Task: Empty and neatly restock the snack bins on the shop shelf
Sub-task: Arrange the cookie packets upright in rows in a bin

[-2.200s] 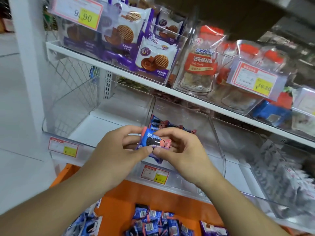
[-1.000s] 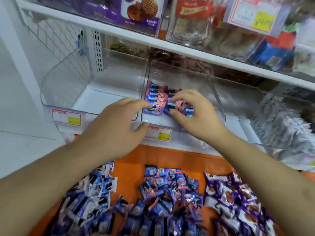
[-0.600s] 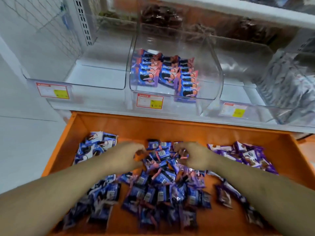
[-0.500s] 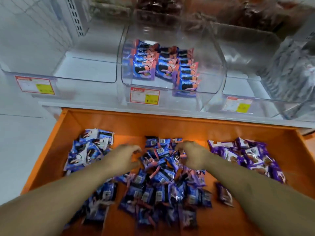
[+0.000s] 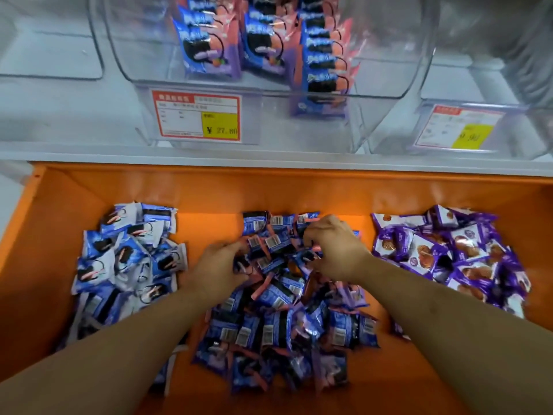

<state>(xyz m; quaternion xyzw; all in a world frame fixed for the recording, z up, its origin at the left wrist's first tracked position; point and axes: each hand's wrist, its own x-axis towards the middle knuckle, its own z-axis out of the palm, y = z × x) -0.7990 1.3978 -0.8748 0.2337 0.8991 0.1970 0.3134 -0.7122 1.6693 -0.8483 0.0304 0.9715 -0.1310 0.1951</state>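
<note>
1. Left of the orange tray [image 5: 45,265]: the blue-and-white packets [image 5: 128,259] lie in a loose heap against the left wall. I am not touching them, and they look the same as half a second ago.

2. Left hand [image 5: 215,271]: a second ago it was up at the clear bin [image 5: 389,94] on the shelf; it has since dropped into the tray and is on the near-left edge of the middle pile [image 5: 284,310]. Grip state: fingers curled into the blue-and-pink packets. One dark packet sits under the fingertips, but I cannot tell if I have it pinched.

3. Middle pile: many packets left, jumbled, several barcode-side up. Judgement: restocking of this bin is early to midway.

4. Right hand [image 5: 338,250]: it too has come down from the bin. It is curled over the far side of the same pile; whether it holds a packet I cannot tell, since my own knuckles hide the fingertips.

5. Clear bin above: three neat rows of stacked packets [image 5: 263,46] are in place, with the price tag [image 5: 196,116] on the front. The last handful is delivered, so the next one is being gathered.

6. Right of tray: the purple packets [image 5: 449,253] wait, untouched. Their bin is judged to come later.
</note>
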